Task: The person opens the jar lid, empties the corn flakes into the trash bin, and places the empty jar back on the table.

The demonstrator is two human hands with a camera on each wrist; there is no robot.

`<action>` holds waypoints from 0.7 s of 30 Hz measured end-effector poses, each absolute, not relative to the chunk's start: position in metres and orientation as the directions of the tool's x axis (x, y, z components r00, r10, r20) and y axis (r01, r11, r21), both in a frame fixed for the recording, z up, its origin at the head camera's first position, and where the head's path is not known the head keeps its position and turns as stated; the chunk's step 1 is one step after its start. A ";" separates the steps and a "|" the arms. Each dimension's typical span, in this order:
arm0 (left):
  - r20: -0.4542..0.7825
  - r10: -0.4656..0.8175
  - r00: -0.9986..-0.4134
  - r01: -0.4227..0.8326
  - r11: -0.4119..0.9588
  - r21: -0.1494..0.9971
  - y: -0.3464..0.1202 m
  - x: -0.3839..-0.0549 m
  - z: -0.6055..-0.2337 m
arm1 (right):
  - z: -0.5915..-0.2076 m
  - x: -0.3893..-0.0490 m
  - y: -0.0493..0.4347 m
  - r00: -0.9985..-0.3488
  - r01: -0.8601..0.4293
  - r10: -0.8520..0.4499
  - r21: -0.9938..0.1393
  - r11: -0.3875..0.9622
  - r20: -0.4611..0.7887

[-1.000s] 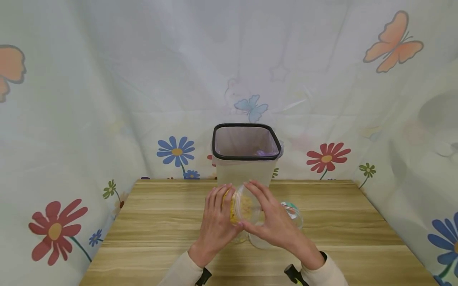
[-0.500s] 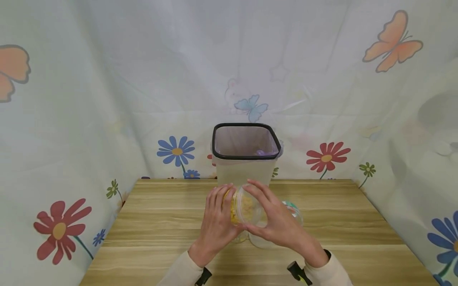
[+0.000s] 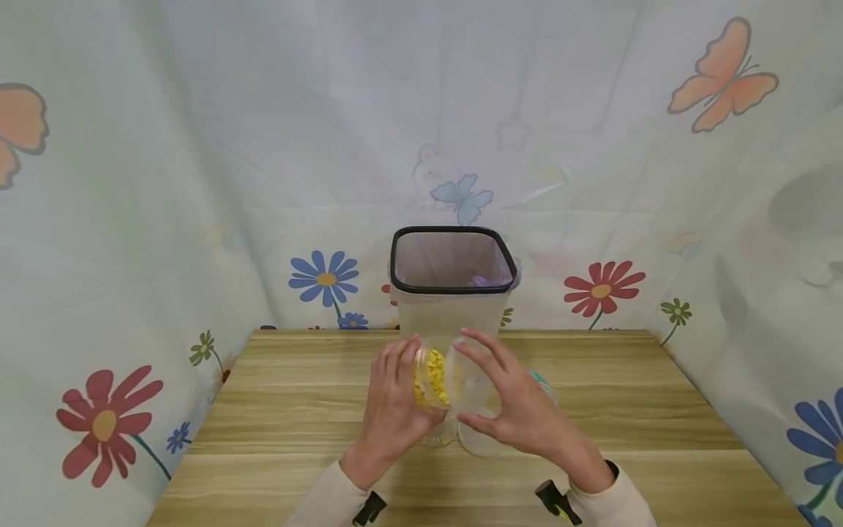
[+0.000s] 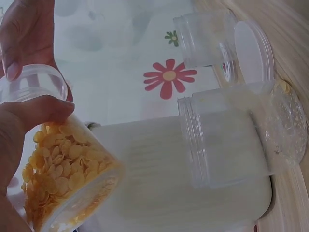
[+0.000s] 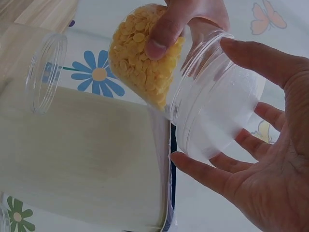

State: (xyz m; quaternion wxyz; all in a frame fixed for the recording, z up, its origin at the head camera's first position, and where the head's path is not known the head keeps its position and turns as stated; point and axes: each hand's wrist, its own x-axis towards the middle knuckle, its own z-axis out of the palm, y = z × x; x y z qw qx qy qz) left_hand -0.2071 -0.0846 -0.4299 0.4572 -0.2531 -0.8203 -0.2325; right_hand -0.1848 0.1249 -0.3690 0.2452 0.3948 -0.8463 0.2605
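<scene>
My left hand (image 3: pixel 388 413) grips a clear plastic jar (image 4: pixel 72 169), which is tilted on its side above the table. Small yellow flakes (image 3: pixel 435 375) fill much of it. My right hand (image 3: pixel 527 410) holds a translucent round lid (image 3: pixel 469 377) by its rim, fingers spread around it. In the head view the lid stands at the jar's mouth with a narrow gap showing. From the right wrist, the lid (image 5: pixel 222 113) lies close against the threaded neck.
Behind the hands stands a clear jar (image 4: pixel 231 137) with crumbs near its base. A second clear jar (image 4: pixel 205 38) and a whitish lid (image 4: pixel 255 53) are beside it on the wooden table (image 3: pixel 296 410). A lined bin (image 3: pixel 454 315) with a black rim stands at the back.
The lid has come away from the jar's mouth as my right hand shifted right. My left hand tilted the jar slightly left, so the flakes show more plainly.
</scene>
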 end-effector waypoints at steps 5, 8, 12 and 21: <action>0.851 0.168 -0.497 0.618 0.757 0.211 -0.091 -0.206 -0.429 | -0.369 -0.185 0.127 -0.558 -0.801 -0.530 -0.247 0.546 0.639; 0.843 0.149 -0.517 0.611 0.754 0.241 -0.095 -0.205 -0.428 | -0.370 -0.185 0.128 -0.557 -0.799 -0.522 -0.245 0.549 0.646; 0.839 0.121 -0.530 0.601 0.752 0.271 -0.101 -0.205 -0.427 | -0.371 -0.185 0.128 -0.562 -0.795 -0.514 -0.251 0.553 0.648; 0.825 0.063 -0.561 0.589 0.730 0.345 -0.116 -0.204 -0.428 | -0.379 -0.187 0.127 -0.592 -0.775 -0.511 -0.265 0.574 0.623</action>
